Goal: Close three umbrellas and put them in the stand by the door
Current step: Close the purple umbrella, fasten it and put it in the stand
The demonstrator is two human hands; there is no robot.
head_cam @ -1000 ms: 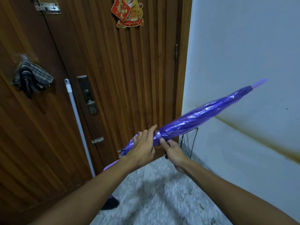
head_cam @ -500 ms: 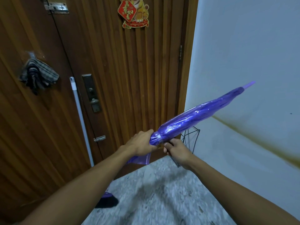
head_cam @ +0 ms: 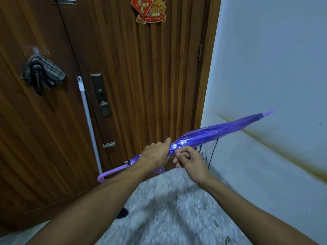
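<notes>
A folded purple see-through umbrella [head_cam: 219,132] lies slanted across the view, its tip up right near the wall and its curved lilac handle [head_cam: 110,174] down left. My left hand [head_cam: 155,154] grips the canopy near its lower end, forefinger stretched along it. My right hand [head_cam: 188,160] pinches the tie strap just under its white snap button [head_cam: 174,146]. Behind the hands a black wire umbrella stand [head_cam: 211,152] sits in the corner between door and wall, mostly hidden.
A brown wooden door [head_cam: 141,85] with a lock plate [head_cam: 100,94] fills the back. A white pole [head_cam: 88,124] leans on it. A striped cloth [head_cam: 42,75] hangs at left. The white wall [head_cam: 274,68] is on the right, speckled floor [head_cam: 177,209] below.
The umbrella's tip has dropped lower and its handle has come into view at left. My left forefinger has stretched out, and my right hand has moved up to the strap by the snap.
</notes>
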